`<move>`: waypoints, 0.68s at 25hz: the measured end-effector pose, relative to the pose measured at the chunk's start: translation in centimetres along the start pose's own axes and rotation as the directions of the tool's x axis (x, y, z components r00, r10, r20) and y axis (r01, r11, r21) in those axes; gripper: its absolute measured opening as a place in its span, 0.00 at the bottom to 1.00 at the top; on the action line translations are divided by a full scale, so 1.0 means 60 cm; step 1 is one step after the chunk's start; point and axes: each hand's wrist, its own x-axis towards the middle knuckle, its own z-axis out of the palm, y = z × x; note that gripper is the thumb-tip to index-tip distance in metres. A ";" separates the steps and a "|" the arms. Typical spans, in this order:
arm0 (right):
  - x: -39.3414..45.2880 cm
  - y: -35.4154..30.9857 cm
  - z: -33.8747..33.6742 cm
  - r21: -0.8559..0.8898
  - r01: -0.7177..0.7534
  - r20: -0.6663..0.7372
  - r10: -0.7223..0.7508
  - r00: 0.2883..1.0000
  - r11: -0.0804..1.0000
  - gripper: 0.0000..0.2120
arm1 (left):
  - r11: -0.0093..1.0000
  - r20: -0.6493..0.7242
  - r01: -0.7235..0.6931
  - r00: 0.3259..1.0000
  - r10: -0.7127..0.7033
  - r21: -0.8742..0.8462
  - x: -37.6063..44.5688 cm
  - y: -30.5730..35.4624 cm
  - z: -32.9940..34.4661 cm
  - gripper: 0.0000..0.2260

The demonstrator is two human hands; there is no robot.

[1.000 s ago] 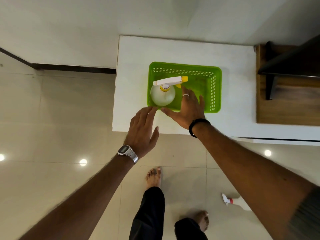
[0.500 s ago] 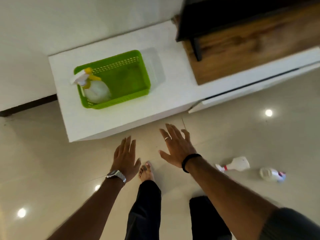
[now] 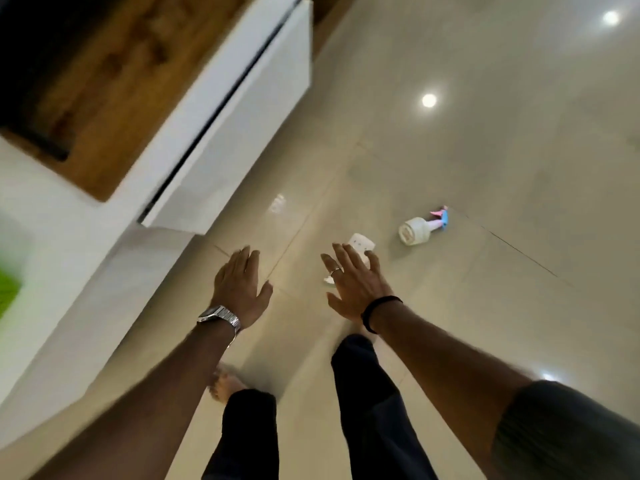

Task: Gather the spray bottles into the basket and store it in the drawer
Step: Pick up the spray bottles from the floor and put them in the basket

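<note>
Two spray bottles lie on the tiled floor. A white one (image 3: 362, 244) is partly hidden behind my right hand (image 3: 353, 284), which hovers over it with fingers spread and holds nothing. A second white bottle with a pink and blue nozzle (image 3: 417, 229) lies further right. My left hand (image 3: 239, 285), with a watch on its wrist, is spread open above the floor. Only a blurred corner of the green basket (image 3: 7, 292) shows at the left edge, on the white cabinet (image 3: 62, 258).
A white drawer front (image 3: 239, 116) of the low cabinet stands slightly out to the upper left, under a wooden panel (image 3: 114, 77). My legs and bare feet (image 3: 227, 384) are below the hands. Glossy beige floor with lamp reflections spreads to the right.
The view has swung right from the basket to the floor. Both hands left the basket and moved out over the floor; the right hand now covers the nearer white bottle.
</note>
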 end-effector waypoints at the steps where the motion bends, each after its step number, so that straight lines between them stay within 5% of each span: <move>1: -0.002 0.055 0.004 0.029 -0.056 -0.013 0.057 0.998 0.998 0.37 | 0.998 0.011 -0.050 0.999 0.050 0.032 0.035 0.052 0.002 0.31; 9: 0.018 0.399 0.164 0.287 -0.515 0.070 0.519 0.852 0.807 0.37 | 0.909 0.159 -0.368 0.927 0.341 0.196 0.296 0.410 0.128 0.31; 17: 0.116 0.528 0.406 0.635 -0.703 0.355 0.687 0.634 0.320 0.33 | 0.823 0.393 -0.502 0.835 0.384 0.263 0.475 0.529 0.354 0.30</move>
